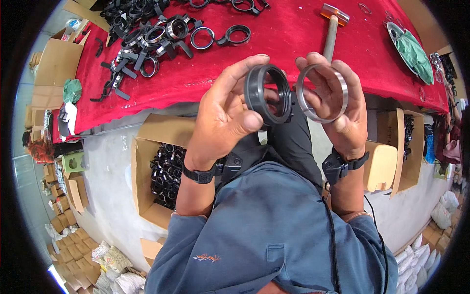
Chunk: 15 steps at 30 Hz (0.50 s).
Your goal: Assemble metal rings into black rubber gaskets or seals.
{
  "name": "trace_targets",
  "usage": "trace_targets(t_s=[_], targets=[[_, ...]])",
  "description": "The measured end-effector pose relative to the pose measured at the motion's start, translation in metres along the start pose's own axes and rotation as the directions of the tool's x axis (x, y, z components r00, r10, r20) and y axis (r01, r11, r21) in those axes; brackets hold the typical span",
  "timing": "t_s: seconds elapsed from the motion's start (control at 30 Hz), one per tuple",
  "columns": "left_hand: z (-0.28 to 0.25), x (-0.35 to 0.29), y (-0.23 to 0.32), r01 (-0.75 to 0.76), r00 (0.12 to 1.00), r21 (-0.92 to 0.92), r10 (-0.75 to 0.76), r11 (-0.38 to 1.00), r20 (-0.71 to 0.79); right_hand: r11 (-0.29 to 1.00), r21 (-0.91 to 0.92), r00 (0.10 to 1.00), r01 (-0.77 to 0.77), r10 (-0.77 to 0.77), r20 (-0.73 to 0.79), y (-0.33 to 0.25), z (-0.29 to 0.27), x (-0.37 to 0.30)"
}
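Note:
Between the fingers and thumb of my left hand (225, 105) is a black plastic ring (256, 95), tilted so its round opening faces right. My right hand (350, 105) grips a thin silver metal ring (344, 98), with the fingers behind it and the thumb at its lower edge. The two rings are held up side by side at the table's near edge, apart by a small gap. Beyond my right hand lies a hammer (331, 41) with a wooden handle and a metal head.
A heap of black ring parts (156, 36) covers the far left of the red tablecloth (274, 44). At the right lies a green cloth bundle (411, 54). Below the table stand a cardboard box (142, 171) of black parts and a yellow plastic container (381, 166).

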<state>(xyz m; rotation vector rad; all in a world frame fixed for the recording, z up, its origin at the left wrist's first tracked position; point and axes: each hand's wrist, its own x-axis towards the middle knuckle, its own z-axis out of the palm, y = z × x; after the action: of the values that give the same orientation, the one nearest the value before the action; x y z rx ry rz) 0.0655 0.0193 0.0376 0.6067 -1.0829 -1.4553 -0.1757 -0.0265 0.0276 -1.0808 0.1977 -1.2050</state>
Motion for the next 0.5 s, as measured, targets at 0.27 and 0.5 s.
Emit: trace_targets(t_s=[0.27,0.5], targets=[[0.015,-0.005,0.002,-0.105,0.994,0.319,0.097,0.942,0.043,0.96,-0.25,0.989,0.127,-0.104,0.101,-0.001,0.002,-0.006],[0.008,-0.005,0.0,-0.152,0.988,0.551,0.139,0.821,0.066,0.864,-0.475,0.982,0.168,-0.103,0.159,0.003,0.008,-0.01]])
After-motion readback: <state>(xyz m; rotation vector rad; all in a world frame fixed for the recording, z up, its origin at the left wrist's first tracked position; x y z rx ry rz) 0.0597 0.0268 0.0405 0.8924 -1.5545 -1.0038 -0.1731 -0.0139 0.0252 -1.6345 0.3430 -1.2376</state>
